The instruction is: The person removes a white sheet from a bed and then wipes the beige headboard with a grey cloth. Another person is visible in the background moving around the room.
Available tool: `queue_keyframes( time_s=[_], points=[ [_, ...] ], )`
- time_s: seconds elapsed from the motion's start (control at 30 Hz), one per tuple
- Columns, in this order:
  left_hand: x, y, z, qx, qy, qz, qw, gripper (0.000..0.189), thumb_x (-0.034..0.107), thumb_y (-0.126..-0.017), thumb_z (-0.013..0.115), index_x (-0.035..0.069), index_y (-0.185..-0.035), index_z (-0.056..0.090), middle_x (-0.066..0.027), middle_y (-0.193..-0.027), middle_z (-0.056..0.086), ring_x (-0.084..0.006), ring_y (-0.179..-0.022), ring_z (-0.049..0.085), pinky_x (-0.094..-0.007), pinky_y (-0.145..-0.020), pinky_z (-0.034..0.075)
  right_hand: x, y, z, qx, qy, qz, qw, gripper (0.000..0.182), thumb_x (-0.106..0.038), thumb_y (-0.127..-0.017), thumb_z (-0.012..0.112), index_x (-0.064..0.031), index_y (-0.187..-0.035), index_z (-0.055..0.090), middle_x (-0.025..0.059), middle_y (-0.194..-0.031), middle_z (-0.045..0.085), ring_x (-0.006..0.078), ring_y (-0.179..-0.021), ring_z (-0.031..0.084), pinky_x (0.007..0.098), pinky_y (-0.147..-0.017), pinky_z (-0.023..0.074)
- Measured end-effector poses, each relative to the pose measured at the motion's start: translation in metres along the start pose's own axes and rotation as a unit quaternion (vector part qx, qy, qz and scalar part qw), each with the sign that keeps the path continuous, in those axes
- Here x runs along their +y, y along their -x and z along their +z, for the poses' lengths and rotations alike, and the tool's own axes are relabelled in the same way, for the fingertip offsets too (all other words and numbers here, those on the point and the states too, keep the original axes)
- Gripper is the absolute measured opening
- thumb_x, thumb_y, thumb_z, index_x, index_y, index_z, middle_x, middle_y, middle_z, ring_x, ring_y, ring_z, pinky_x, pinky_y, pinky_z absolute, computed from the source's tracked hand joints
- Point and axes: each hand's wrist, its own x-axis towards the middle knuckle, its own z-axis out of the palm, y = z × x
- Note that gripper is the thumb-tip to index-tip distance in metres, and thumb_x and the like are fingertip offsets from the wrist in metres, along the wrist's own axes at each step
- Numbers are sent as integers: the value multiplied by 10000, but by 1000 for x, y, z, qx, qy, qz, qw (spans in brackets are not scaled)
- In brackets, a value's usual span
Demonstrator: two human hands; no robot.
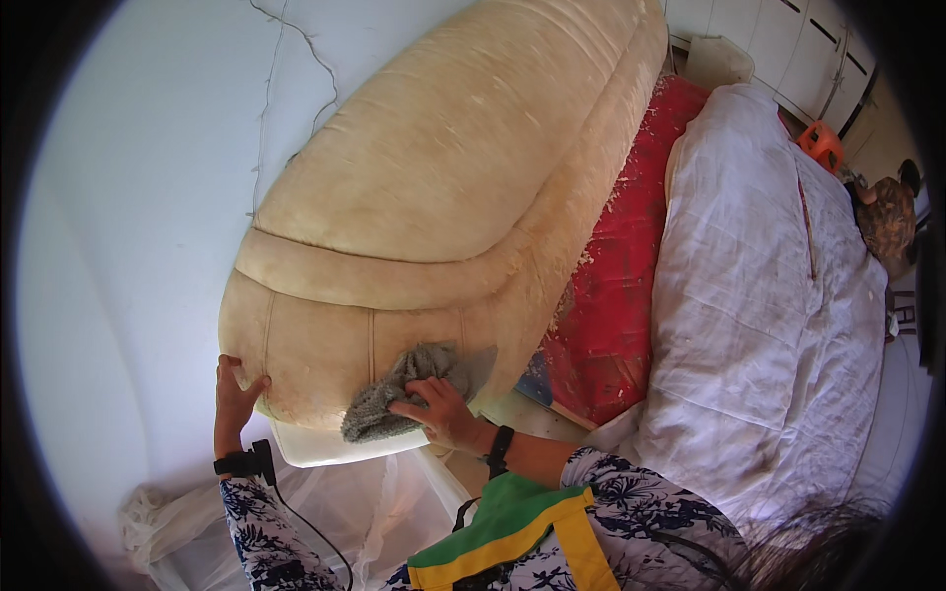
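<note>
A large beige upholstered headboard (443, 148), stitched in panels and scuffed along its right edge, leans against the white wall. My right hand (447, 417) presses a grey fluffy cloth (392, 391) onto its near end, with the fingers bunched in the fabric. Beside the cloth the cover has a darker grey patch, perhaps damp. My left hand (235, 395) rests on the near left corner of the headboard, thumb and fingers spread and nothing held. A pale panel (340, 451) shows just below that end.
To the right lies a worn red mattress (606, 295) strewn with flakes. A white sheet (739, 310) covers the bulk beyond it. Clear plastic sheeting (332, 510) is heaped by my left arm. An orange container (820, 146) stands at far right; a wire (314, 55) hangs on the wall.
</note>
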Motion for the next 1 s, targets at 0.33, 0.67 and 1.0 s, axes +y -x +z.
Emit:
queue_keyframes(
  time_s=[0.33,0.67,1.0],
  points=[
    [2,1,-4,4,-10,-4,1000,600,197,-701,809,3,-1113,418,-205,-1072,532,-392,-1032,522,-459,-891,432,100,123,-78,44,-1,374,926,477,39,-605,580,-153,-1030,679,133,-1125,523,343,-1045,532,422,-891,463],
    [16,-1,0,-9,11,-20,1000,580,138,-689,808,6,-1098,418,-191,-1056,518,-380,-1012,514,-446,-896,427,124,-9,-63,54,119,-14,991,454,-46,-715,610,-201,-1137,674,106,-1168,561,300,-1016,561,390,-846,498],
    [14,5,-6,-6,-19,-32,999,584,136,-674,812,10,-1082,414,-186,-1053,520,-383,-1006,512,-454,-884,429,257,68,-136,339,90,514,783,370,-87,-797,606,-41,-1164,593,239,-1141,541,416,-1094,525,478,-903,458]
  ],
)
